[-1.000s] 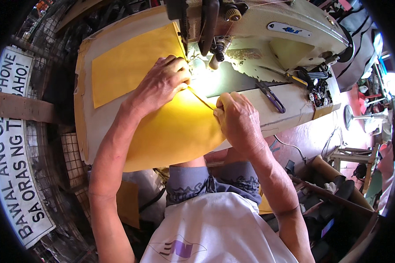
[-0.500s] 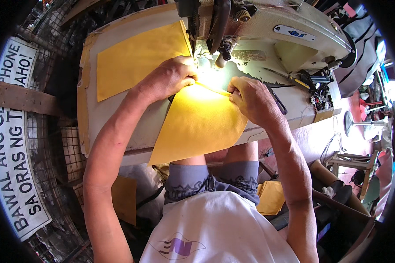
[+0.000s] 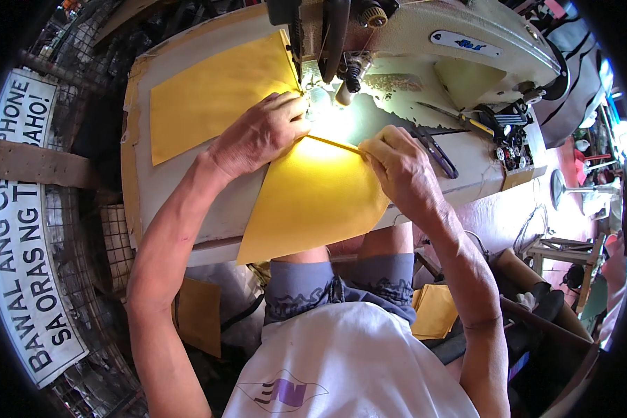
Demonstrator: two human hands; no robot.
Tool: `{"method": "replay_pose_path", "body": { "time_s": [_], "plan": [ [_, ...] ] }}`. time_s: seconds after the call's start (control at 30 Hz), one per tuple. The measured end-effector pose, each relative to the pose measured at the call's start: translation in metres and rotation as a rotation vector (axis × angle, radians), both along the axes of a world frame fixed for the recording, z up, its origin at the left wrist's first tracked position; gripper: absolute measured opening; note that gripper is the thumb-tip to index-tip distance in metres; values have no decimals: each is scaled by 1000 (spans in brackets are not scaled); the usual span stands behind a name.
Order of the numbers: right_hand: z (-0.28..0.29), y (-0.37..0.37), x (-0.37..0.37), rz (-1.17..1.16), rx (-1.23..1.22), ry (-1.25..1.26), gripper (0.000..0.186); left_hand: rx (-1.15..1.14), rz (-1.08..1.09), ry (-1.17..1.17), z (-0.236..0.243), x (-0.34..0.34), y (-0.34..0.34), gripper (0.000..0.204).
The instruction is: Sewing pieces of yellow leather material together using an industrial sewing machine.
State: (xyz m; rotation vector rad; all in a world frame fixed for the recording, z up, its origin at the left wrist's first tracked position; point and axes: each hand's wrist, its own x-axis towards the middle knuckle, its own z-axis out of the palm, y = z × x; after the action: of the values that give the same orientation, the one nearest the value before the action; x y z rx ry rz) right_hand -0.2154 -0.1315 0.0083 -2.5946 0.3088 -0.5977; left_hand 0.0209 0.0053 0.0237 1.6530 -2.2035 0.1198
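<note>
A yellow fabric panel (image 3: 320, 198) hangs from the table's near edge toward my lap, its top edge folded over in a narrow strip. My left hand (image 3: 263, 132) pinches that edge at its left end, close to the lit needle area of the sewing machine (image 3: 460, 52). At the other end of the fold, my right hand (image 3: 400, 164) grips the edge between thumb and fingers. Between the hands the fold runs taut and slopes down to the right. Another yellow panel (image 3: 216, 97) lies flat on the table, left of the machine; its right edge reaches the needle area.
Dark-handled scissors (image 3: 435, 152) lie right of my right hand. Beyond them are a yellow-handled tool (image 3: 477, 124) and a tray of bobbins (image 3: 514, 155). More yellow pieces (image 3: 435, 311) sit below, beside my thigh. A wire mesh with a white sign (image 3: 28, 279) stands at left.
My right hand has shifted slightly right and down, and the folded edge looks straighter. My left hand has moved slightly left. The whole view has shifted a little.
</note>
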Motion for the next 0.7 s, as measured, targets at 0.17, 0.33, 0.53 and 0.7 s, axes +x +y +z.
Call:
{"method": "replay_pose_path", "body": {
  "time_s": [0.17,0.33,0.53,0.7],
  "plan": [
    [-2,8,-6,45,-197,27,36,-6,-18,-213,4,-4,6,8],
    [2,8,-11,77,-310,32,38,-44,13,-277,10,-18,10,6],
    [3,7,-16,75,-298,79,43,156,668,-331,-21,-104,17,28],
    [5,19,-20,108,-267,183,48,4,884,-168,-35,-128,11,50]
  ]
}}
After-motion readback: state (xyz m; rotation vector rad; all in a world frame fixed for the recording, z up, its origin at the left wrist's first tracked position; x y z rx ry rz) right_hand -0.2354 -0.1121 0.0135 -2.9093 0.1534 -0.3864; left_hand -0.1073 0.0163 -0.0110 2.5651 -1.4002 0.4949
